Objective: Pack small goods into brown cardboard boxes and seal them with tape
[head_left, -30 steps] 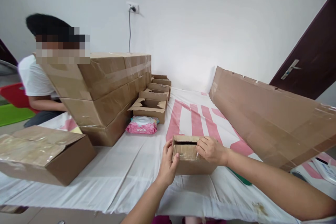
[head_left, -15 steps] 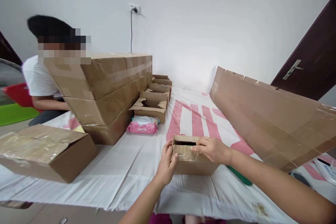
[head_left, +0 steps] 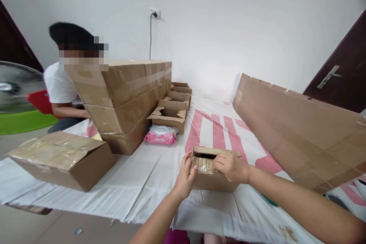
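A small cardboard box (head_left: 214, 183) sits on the cloth near the table's front edge. Clear tape covers part of its top, and a dark gap shows along the back of the front flap (head_left: 204, 164). My left hand (head_left: 185, 175) grips the box's left end, thumb at the front and fingers round the far side. With fingers bent together, my right hand (head_left: 232, 166) pinches the flap's edge by the gap; its fingertips are partly hidden. Behind the box to the left lies a pink pack of wipes (head_left: 160, 135).
Taped cartons (head_left: 128, 103) are stacked at the left, with a closed carton (head_left: 63, 158) in front and several open boxes (head_left: 171, 112) beside them. A cardboard panel (head_left: 297, 129) stands at the right. Another person (head_left: 63, 84) sits behind the stack, near a fan (head_left: 20, 87).
My right hand has curled and turned over the flap, its fingers now closer together. My left hand keeps its hold. The whole view has shifted slightly, showing more at the left.
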{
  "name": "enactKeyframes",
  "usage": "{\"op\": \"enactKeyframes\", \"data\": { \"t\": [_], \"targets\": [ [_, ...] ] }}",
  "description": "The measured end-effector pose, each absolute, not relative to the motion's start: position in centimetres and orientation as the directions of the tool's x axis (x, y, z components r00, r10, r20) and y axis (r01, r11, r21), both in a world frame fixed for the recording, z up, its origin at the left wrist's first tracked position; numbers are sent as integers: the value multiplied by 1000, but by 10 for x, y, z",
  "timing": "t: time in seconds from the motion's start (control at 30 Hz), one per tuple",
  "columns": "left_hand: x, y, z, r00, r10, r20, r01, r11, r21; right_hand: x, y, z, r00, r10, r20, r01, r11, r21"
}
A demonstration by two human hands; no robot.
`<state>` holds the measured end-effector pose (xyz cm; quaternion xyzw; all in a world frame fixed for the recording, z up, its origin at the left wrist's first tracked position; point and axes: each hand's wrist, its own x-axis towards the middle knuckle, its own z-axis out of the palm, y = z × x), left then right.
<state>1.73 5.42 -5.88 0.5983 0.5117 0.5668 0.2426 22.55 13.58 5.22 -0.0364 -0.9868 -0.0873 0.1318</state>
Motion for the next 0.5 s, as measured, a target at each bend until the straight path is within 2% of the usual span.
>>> {"op": "enactKeyframes", "data": {
  "t": [0.13,0.33,0.4,0.5],
  "targets": [
    [17,54,-59,-152,893,424,344,-354,870,223,133,45,-941,121,315,170,977,132],
    [15,50,-51,-126,907,402,359,-336,871,224,130,55,-835,316,450,368,929,30],
    [13,48,-49,-111,918,380,359,-320,877,230,125,60,-858,242,453,285,958,28],
    [12,49,-48,-97,923,372,365,-315,876,241,117,59,-910,-22,414,55,983,174]
  ]
}}
